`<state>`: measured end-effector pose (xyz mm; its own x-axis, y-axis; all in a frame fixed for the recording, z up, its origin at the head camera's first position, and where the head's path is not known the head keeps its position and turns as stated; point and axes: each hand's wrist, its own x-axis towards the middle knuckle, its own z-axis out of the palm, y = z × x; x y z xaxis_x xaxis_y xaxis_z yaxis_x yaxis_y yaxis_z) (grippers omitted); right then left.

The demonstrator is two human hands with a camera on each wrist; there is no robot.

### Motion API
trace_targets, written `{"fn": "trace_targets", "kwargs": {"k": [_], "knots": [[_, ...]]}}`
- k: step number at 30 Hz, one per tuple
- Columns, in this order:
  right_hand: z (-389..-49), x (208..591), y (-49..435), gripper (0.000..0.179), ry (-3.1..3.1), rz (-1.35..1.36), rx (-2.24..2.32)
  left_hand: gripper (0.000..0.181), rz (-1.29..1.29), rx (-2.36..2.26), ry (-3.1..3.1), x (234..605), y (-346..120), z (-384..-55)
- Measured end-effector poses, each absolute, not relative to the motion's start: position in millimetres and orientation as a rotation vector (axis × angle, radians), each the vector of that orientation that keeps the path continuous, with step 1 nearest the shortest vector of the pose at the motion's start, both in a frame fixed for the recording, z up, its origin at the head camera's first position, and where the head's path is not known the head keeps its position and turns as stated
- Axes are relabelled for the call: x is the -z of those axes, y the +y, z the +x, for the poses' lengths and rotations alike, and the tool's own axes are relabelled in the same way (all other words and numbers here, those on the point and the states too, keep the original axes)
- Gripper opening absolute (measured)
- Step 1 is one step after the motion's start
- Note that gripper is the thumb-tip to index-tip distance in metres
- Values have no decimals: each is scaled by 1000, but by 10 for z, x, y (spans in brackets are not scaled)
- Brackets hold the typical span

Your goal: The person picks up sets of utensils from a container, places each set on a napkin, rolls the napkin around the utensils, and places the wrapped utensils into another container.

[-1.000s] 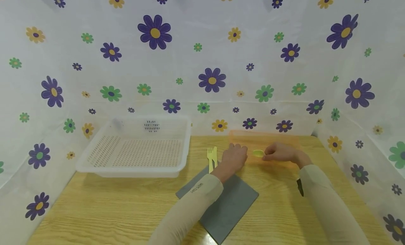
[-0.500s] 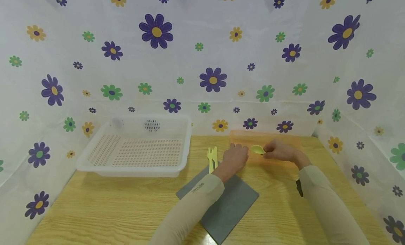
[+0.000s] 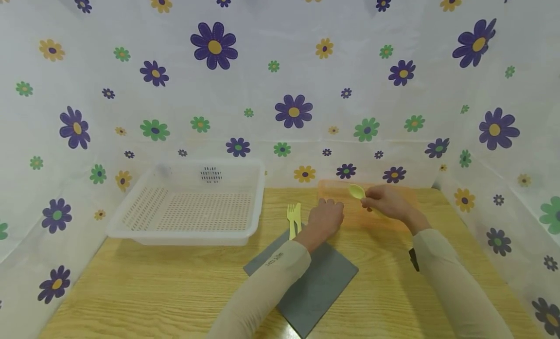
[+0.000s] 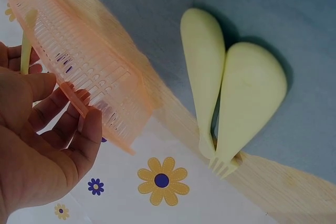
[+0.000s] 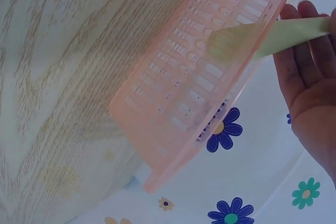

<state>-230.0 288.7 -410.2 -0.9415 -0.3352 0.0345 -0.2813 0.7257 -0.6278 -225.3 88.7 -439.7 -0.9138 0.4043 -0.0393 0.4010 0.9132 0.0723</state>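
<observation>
Head view hides how left grip [image 3: 325, 217] holds the orange basket [image 4: 123, 85]; right grip [image 3: 387, 202] pinches a spoon [image 3: 356, 191].

I have both sleeved arms [image 3: 455, 280] extended over the bench [image 3: 153, 280]. My left hand [image 3: 325, 218], back uppermost, has its fingers [image 4: 86, 145] curled, short of the far edge; my right hand [image 3: 387, 202] pinches nearer the far right corner.

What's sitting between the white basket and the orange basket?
In the head view, a yellow fork and knife lie between the white basket and the orange basket, handles on the gray board; the left hand is partly in that gap too.
</observation>
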Motion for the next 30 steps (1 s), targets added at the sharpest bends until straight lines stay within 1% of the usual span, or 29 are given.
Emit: {"fn": "trace_targets", "kwargs": {"k": [4,12,23,30], "knots": [[-2328,4100,2858,22,2927,-475,1082,25,648,-96,3019,4397,882,-2249],[-2314,4089,2794,29,3093,-268,1238,24,650,-101,3044,4427,885,-2254],[-2301,4153,2749,40,3071,-196,1216,21,659,-136,3062,4388,824,-2177],[-2282,4150,2583,38,2889,-192,1381,16,773,-229,3099,4414,724,-2123]]}}
